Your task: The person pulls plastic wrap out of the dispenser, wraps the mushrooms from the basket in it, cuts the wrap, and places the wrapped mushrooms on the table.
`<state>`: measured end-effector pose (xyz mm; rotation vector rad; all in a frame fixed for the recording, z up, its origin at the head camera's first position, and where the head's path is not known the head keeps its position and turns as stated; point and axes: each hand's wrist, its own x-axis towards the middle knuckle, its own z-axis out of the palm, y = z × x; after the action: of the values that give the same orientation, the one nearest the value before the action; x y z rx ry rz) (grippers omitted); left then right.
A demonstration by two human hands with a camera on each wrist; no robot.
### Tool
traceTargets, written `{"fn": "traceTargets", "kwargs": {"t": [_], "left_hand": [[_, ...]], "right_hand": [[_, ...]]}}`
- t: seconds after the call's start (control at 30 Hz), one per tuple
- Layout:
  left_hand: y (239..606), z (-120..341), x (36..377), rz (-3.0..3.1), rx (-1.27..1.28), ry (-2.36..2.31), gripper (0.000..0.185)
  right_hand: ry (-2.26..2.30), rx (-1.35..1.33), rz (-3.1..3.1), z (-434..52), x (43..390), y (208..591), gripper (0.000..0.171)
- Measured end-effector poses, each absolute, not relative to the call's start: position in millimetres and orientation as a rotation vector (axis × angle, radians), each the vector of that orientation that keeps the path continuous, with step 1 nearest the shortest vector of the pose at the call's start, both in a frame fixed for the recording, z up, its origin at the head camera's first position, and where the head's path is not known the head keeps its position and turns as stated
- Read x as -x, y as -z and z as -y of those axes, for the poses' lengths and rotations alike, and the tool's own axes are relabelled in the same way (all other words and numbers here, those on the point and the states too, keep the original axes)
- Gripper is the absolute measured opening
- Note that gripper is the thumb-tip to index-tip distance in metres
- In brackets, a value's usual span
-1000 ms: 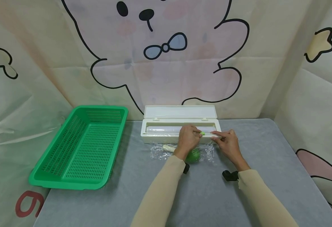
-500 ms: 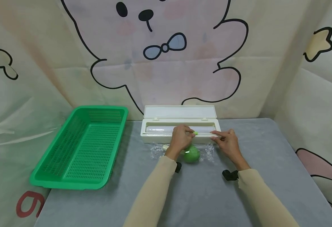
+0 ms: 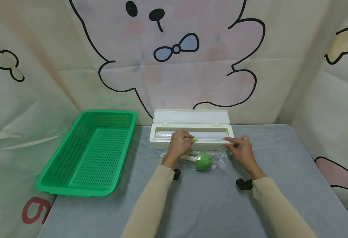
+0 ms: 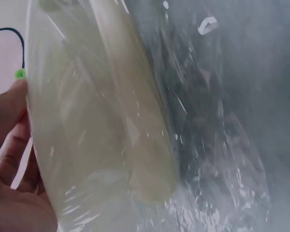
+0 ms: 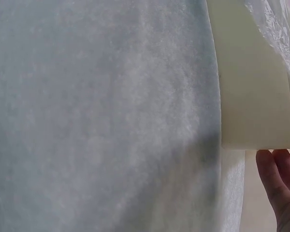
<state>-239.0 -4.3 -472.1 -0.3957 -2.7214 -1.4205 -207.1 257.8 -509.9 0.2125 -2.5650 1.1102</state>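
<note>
A white cling film dispenser [image 3: 174,144] lies lengthwise, its lid raised at the back and a film roll [image 3: 209,135] inside. My left hand [image 3: 179,144] pinches a small green slide cutter [image 3: 195,139] on the front rail, left of the middle. My right hand [image 3: 243,150] grips the dispenser's right front corner between thumb and fingers; in the right wrist view its fingers [image 5: 273,179] touch the box's end. Under clear film [image 3: 220,160], before the box, lies a round green thing [image 3: 203,160] with a long white stalk [image 4: 135,111], kind unclear. My left forearm partly hides the film.
A green perforated plastic basket [image 3: 129,145] stands at the left on the grey cloth-covered table [image 3: 215,205]. A printed curtain [image 3: 174,82] hangs right behind the dispenser and along both sides.
My left hand has slid the green cutter leftward along the rail, uncovering more of the green thing and its white stalk. The right hand has stayed at the box's corner.
</note>
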Motion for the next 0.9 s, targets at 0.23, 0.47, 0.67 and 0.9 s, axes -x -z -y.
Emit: {"fn": "traceTargets", "kwargs": {"t": [0.23,0.47,0.67,0.9], "left_hand": [[474.2,13.7,239.6,2.737,0.404,1.402,0.010],[473.3,29.7,240.2,2.737,0.369,1.367,0.010],[475.2,58.4,239.5,2.702,0.297,1.347,0.011],[476.8,76.8,238.9,2.683,0.315,1.381,0.012]], "right_hand": [[-1.139,-0.229,2.576,-253.8,208.5,512.1,0.024],[-1.112,-0.213,2.594,-253.8,207.7,512.6,0.025],[-1.069,-0.213,2.582,-258.0,205.8,510.6,0.024],[-1.092,-0.216,2.588,-260.5,204.5,507.5,0.025]]}}
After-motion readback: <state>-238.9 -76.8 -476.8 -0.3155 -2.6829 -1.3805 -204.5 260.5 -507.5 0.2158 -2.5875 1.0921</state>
